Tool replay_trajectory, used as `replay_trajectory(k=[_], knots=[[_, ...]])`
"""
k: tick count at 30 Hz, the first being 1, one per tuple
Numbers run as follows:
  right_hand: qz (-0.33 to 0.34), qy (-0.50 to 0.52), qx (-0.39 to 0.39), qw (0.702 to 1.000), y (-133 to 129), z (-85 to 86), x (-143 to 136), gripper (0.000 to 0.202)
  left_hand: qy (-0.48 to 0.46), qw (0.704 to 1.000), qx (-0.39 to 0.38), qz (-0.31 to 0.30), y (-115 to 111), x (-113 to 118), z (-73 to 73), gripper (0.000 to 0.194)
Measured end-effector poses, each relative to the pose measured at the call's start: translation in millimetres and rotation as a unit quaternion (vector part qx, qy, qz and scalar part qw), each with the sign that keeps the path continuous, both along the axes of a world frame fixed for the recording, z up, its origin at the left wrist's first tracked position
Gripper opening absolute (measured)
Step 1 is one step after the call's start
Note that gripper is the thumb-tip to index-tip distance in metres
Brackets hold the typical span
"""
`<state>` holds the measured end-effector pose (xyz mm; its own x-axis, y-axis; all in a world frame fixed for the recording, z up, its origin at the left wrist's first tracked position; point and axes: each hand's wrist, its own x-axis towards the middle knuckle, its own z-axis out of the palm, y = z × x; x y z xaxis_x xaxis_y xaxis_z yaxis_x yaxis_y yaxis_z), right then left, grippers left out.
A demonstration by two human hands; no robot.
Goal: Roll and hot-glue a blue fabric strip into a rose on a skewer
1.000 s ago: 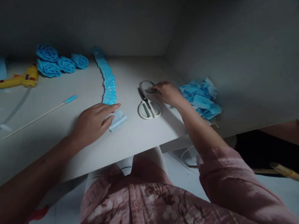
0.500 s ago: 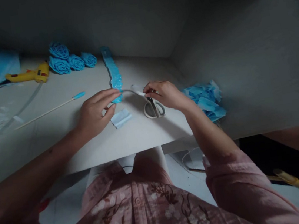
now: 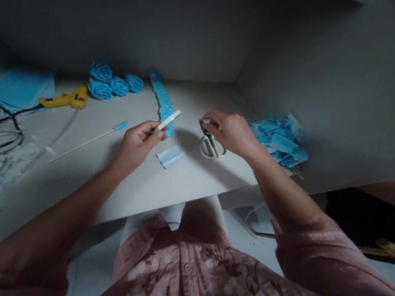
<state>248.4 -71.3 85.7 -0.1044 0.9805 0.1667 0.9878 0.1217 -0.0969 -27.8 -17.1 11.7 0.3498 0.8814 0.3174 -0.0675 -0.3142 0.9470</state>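
Observation:
My left hand (image 3: 144, 141) pinches a thin white strip or roll (image 3: 170, 119), which points up to the right. Under and behind it lies a long crinkled blue strip (image 3: 161, 96). My right hand (image 3: 230, 130) hovers over scissors (image 3: 212, 146) with pale handles, its fingers curled; whether it holds or touches anything is too small to tell. Between the hands, nearer the table edge, is a small light blue folded piece (image 3: 170, 156).
Rolled blue flowers (image 3: 119, 86) sit at the back beside a yellow glue gun (image 3: 79, 97). A stick with a blue tip (image 3: 121, 126) lies on the left. Blue scraps (image 3: 281, 140) are piled at the right. Black cable (image 3: 15, 118) loops at far left.
The white piece, earlier stretched between both hands, is now in my left hand alone. My right hand has come away from it. The whole view has shifted slightly.

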Motion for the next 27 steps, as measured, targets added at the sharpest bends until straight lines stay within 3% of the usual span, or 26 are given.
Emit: replay_trajectory(k=[4,9,12,14,15,17,19,23,27], knots=[[-0.097,-0.137,-0.114,0.979,-10.0,-24.0,6.4,0.048,-0.075,0.995,-0.059,-0.029,5.8,-0.1,-0.3,0.033],[-0.115,-0.138,-0.123,0.976,-6.3,-39.5,-5.6,0.057,-0.074,0.993,-0.078,-0.043,8.5,-0.7,-0.7,0.037],[-0.143,-0.036,-0.101,0.984,3.5,-40.6,8.4,0.056,-0.097,0.990,-0.088,-0.049,7.0,-0.3,1.9,0.040],[-0.151,0.148,-0.081,0.974,7.6,-39.4,25.2,0.053,-0.123,0.986,-0.098,-0.057,6.5,0.2,3.1,0.042],[-0.138,0.273,-0.074,0.949,7.7,-38.4,32.5,0.053,-0.134,0.984,-0.102,-0.060,6.7,0.5,3.2,0.043],[-0.079,0.490,-0.068,0.865,3.0,-36.1,39.5,0.068,-0.152,0.980,-0.110,-0.068,7.7,0.9,2.3,0.046],[-0.007,0.603,-0.066,0.795,-7.8,-34.1,32.9,0.086,-0.158,0.978,-0.117,-0.076,9.2,1.1,0.6,0.049],[0.056,0.674,-0.143,0.723,-35.5,-32.3,-4.9,0.087,-0.159,0.975,-0.129,-0.083,10.4,1.8,-0.8,0.050],[0.136,0.672,-0.219,0.694,-50.6,-30.1,-32.2,0.085,-0.181,0.969,-0.155,-0.063,8.5,3.9,2.6,0.052]])
